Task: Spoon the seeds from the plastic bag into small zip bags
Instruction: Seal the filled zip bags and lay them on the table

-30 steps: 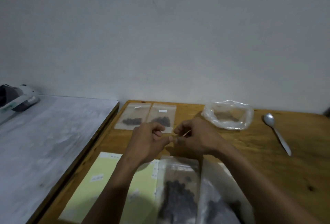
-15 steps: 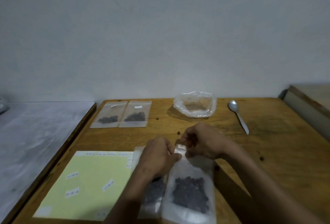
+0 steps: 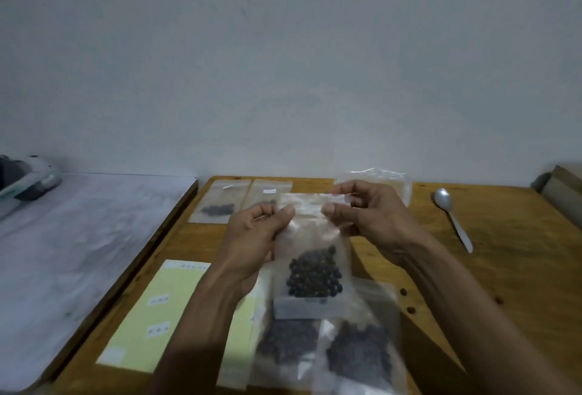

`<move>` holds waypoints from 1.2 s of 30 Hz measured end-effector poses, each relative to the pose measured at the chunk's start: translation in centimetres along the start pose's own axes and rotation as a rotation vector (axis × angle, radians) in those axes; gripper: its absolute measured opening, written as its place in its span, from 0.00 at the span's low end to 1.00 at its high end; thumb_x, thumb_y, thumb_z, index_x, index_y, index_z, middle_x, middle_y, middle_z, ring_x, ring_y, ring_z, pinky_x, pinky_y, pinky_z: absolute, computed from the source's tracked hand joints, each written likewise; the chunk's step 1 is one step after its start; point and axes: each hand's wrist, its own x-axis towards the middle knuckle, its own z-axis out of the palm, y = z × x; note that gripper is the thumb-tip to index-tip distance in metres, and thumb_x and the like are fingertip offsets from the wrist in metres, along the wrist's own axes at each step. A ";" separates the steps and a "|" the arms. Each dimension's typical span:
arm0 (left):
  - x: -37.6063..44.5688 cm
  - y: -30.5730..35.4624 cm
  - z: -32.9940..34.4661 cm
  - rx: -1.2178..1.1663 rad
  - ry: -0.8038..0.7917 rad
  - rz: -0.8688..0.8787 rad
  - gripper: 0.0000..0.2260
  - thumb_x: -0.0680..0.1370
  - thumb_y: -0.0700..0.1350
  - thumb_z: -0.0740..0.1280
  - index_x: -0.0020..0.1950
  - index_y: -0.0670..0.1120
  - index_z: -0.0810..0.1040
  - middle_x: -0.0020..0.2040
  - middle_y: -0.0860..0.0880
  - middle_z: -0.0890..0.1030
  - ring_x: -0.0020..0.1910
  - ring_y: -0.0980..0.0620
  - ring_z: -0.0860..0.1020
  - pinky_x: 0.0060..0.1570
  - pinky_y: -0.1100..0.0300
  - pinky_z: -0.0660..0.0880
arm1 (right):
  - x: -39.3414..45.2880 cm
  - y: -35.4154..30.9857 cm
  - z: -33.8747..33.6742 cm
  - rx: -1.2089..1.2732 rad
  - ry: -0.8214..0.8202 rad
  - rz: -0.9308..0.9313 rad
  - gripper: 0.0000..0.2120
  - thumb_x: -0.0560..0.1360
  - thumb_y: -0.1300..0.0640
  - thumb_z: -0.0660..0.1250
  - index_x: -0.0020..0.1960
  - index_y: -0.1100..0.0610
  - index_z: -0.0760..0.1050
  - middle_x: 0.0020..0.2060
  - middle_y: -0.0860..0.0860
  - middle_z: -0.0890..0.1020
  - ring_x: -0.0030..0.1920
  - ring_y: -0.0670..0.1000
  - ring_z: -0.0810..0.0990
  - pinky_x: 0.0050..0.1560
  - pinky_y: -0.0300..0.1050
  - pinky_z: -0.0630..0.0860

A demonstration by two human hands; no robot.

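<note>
Head view, the only one. My left hand (image 3: 252, 237) pinches the upper left edge of a small zip bag (image 3: 311, 256) between thumb and fingers, and my right hand (image 3: 368, 218) pinches its upper right edge the same way, so both grips are clamped on that bag. It hangs upright above the table (image 3: 504, 268), clear of the surface, with a cluster of dark seeds (image 3: 315, 275) settled in its lower half. Below it, at 6 o'clock, two more seed-filled zip bags (image 3: 324, 350) lie flat, overlapping each other. At 7 o'clock from the held bag lies a yellow label sheet (image 3: 176, 306) with a few white labels on it. At 11 o'clock, near the table's far edge, two filled bags (image 3: 233, 202) lie side by side. The plastic bag (image 3: 378, 177) sits at the far edge, mostly hidden behind my right hand; I cannot tell its contents. A metal spoon (image 3: 453, 218) lies at 3 o'clock, well apart from either hand, bowl toward the wall. A grey-white surface (image 3: 78, 237) adjoins the table at 9 o'clock.
</note>
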 end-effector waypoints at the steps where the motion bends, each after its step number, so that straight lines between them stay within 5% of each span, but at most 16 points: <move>1: -0.1 0.4 -0.6 0.011 -0.023 -0.005 0.09 0.74 0.47 0.74 0.45 0.42 0.81 0.40 0.43 0.83 0.36 0.49 0.80 0.31 0.62 0.76 | 0.3 -0.4 1.1 0.028 -0.008 -0.019 0.12 0.71 0.66 0.76 0.54 0.59 0.81 0.31 0.49 0.83 0.36 0.51 0.82 0.37 0.49 0.80; 4: -0.4 1.0 -3.9 -0.034 -0.032 -0.023 0.14 0.72 0.48 0.75 0.46 0.37 0.84 0.47 0.36 0.86 0.44 0.41 0.84 0.46 0.51 0.81 | 1.1 -1.3 5.5 0.084 -0.050 -0.025 0.12 0.72 0.66 0.76 0.54 0.61 0.80 0.35 0.53 0.82 0.38 0.52 0.82 0.39 0.51 0.80; 7: -1.2 1.4 -7.4 -0.141 0.120 0.016 0.12 0.78 0.41 0.71 0.53 0.31 0.83 0.52 0.30 0.84 0.53 0.33 0.83 0.60 0.41 0.78 | 2.0 -0.5 9.7 -0.063 0.012 -0.100 0.11 0.73 0.59 0.76 0.54 0.56 0.80 0.41 0.55 0.85 0.43 0.51 0.84 0.46 0.51 0.82; 9: -2.0 1.8 -10.0 -0.113 0.342 0.079 0.10 0.79 0.40 0.70 0.49 0.32 0.84 0.48 0.33 0.85 0.45 0.38 0.85 0.59 0.41 0.78 | 1.9 0.6 12.1 -0.283 0.014 -0.218 0.07 0.74 0.57 0.74 0.51 0.53 0.81 0.42 0.49 0.85 0.41 0.44 0.83 0.44 0.43 0.81; 12: -3.0 2.5 -12.8 -0.090 0.518 0.111 0.08 0.79 0.41 0.71 0.46 0.37 0.85 0.45 0.38 0.87 0.45 0.40 0.86 0.58 0.39 0.80 | 0.7 2.3 13.9 -0.641 -0.310 -0.275 0.05 0.75 0.59 0.70 0.42 0.56 0.84 0.35 0.43 0.84 0.33 0.35 0.80 0.37 0.36 0.76; 14: -3.5 2.6 -14.0 -0.120 0.579 0.107 0.12 0.79 0.44 0.71 0.51 0.34 0.83 0.46 0.38 0.87 0.49 0.38 0.86 0.57 0.37 0.80 | -0.2 3.1 14.8 -0.890 -0.533 -0.231 0.04 0.73 0.55 0.73 0.42 0.54 0.84 0.36 0.42 0.84 0.36 0.38 0.81 0.39 0.42 0.78; 17: -3.6 2.4 -14.6 -0.119 0.589 0.087 0.14 0.78 0.45 0.72 0.53 0.34 0.82 0.47 0.38 0.87 0.49 0.38 0.86 0.57 0.35 0.80 | -0.8 3.7 15.7 -1.140 -0.583 -0.187 0.07 0.71 0.45 0.75 0.44 0.47 0.80 0.39 0.40 0.78 0.44 0.47 0.76 0.46 0.45 0.70; 28: -3.2 1.4 -14.8 -0.089 0.546 0.039 0.09 0.78 0.46 0.72 0.51 0.40 0.85 0.47 0.41 0.88 0.47 0.40 0.87 0.56 0.38 0.80 | -1.0 4.4 15.9 -1.111 -0.618 -0.144 0.02 0.74 0.56 0.72 0.43 0.55 0.82 0.37 0.42 0.80 0.43 0.45 0.75 0.60 0.55 0.68; 33: -3.1 1.0 -15.3 -0.102 0.549 0.023 0.10 0.79 0.46 0.72 0.52 0.39 0.85 0.47 0.40 0.87 0.49 0.39 0.86 0.58 0.39 0.80 | -1.0 2.7 14.9 -0.953 -0.653 -0.146 0.05 0.79 0.57 0.67 0.46 0.55 0.81 0.39 0.43 0.81 0.41 0.41 0.77 0.51 0.44 0.73; 36: -2.8 0.7 -14.8 -0.080 0.527 0.029 0.10 0.79 0.45 0.70 0.49 0.38 0.84 0.45 0.40 0.88 0.46 0.41 0.87 0.50 0.48 0.83 | -0.7 0.4 14.4 -0.667 -0.536 -0.188 0.06 0.78 0.56 0.70 0.43 0.54 0.80 0.35 0.43 0.80 0.36 0.38 0.78 0.41 0.36 0.75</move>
